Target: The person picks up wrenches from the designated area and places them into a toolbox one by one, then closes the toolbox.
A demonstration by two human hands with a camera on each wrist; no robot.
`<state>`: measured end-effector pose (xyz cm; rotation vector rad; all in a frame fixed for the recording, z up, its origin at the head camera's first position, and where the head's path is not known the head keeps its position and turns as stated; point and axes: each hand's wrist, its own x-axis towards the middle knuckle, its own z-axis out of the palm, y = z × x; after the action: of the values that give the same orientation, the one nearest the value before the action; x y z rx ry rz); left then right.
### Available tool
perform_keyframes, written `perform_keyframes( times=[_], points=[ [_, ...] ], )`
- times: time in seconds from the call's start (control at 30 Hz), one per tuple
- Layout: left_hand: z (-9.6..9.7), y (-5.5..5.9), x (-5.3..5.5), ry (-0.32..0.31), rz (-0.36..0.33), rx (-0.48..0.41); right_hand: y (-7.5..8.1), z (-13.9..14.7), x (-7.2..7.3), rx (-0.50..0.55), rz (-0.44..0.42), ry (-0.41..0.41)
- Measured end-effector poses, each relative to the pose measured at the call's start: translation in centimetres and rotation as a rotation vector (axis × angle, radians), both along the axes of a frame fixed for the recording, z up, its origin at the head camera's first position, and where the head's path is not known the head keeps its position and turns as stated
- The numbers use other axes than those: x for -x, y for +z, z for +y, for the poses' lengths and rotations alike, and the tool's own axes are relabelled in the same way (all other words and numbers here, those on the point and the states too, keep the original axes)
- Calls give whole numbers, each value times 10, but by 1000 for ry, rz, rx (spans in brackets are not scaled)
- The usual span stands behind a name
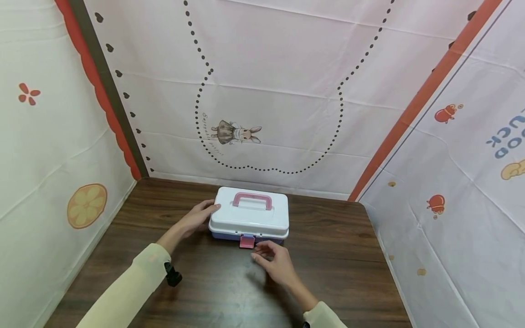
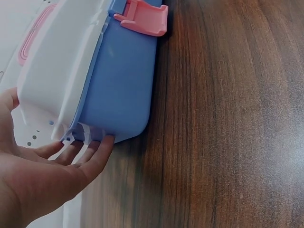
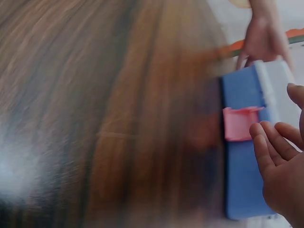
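A closed plastic carry box with a white lid, pink handle and blue base stands on the table. On its front, a pink latch is swung outward from the lid. My left hand holds the box's left end, the thumb on the lid's edge. In the left wrist view, its fingers touch the side below the rim. Close to the latch's right side is my right hand, fingers loosely bent with nothing held. The right wrist view shows its fingertips overlapping the latch; contact is unclear.
The dark wood-grain table extends in front of the box and to both sides. Printed white cloth hangs behind it, with more cloth at left and right. A black device is strapped on the left wrist.
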<state>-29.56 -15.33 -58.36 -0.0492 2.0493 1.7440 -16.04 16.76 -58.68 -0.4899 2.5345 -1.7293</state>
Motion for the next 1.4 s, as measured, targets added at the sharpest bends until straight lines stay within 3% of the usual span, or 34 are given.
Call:
perform_keyframes(
  times=[0.27,0.53,0.77,1.03,1.4],
  points=[
    [3,-1,-1,8,23,36,-26,2,7,-58,-3,-42],
    [8,-1,-6,16,29,47,-33,-3,15,-91,7,-85],
    [8,-3,-7,21,33,53,-37,-7,17,-38,-32,-88],
    [5,-7,-6,25,44,63,-34,-7,14,33,-74,-50],
    [1,-4,-5,29,46,54,-10,-8,14,203,-209,34]
  ],
)
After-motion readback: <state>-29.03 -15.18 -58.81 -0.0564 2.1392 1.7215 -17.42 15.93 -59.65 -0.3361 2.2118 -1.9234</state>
